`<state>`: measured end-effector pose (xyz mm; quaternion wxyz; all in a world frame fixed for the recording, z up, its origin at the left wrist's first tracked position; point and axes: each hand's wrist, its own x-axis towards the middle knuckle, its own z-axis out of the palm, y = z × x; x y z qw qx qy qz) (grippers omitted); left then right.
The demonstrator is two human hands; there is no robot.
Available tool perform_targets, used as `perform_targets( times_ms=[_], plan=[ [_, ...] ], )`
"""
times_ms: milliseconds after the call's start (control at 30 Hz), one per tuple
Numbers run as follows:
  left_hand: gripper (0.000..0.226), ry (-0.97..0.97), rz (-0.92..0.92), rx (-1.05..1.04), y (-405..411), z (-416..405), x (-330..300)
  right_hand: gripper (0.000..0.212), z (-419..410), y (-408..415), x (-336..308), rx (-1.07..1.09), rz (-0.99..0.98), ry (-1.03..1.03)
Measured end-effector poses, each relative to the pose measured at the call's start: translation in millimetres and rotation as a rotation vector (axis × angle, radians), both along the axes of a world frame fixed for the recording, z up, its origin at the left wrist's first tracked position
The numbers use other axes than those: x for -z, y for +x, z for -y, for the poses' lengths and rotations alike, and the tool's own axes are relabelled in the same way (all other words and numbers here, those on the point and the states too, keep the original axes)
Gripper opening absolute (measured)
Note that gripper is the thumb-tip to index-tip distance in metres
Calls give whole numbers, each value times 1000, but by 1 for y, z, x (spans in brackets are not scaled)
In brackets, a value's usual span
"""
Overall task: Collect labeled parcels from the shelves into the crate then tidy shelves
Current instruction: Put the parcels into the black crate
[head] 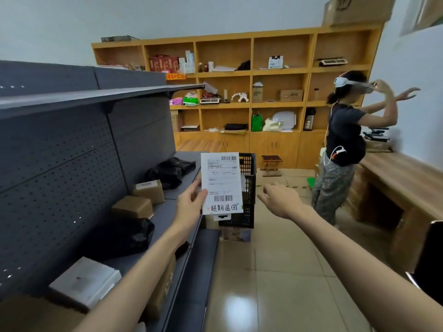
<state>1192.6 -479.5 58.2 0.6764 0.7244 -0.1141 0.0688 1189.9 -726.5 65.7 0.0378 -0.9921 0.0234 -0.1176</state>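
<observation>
Left hand (pixel 190 200) pinches white labeled parcel (pixel 221 183) upright above grey shelf (pixel 165 212); right hand (pixel 280 200) holds nothing, fingers loosely curled, near black crate (pixel 248 188).

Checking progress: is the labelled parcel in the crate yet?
Out. The left hand holds the parcel before the crate.

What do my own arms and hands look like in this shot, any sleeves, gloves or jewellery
Both forearms are bare as far as the frame shows: no sleeves come into view. The left hand and right hand wear no gloves, and no watch, bracelet or ring is visible on either wrist or on the fingers that show. No cables or markings on the arms.
</observation>
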Motion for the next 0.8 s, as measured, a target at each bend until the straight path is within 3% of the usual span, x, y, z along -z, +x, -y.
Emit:
perform_targets(
  times_ms=[433, 800],
  plan=[
    [47, -94, 68, 85, 256, 59, -35, 39, 60, 238, -39, 54, 25, -37],
    [34, -102, -47, 137, 434, 132, 3, 41, 127, 413, 3, 91, -21, -17]
  ],
)
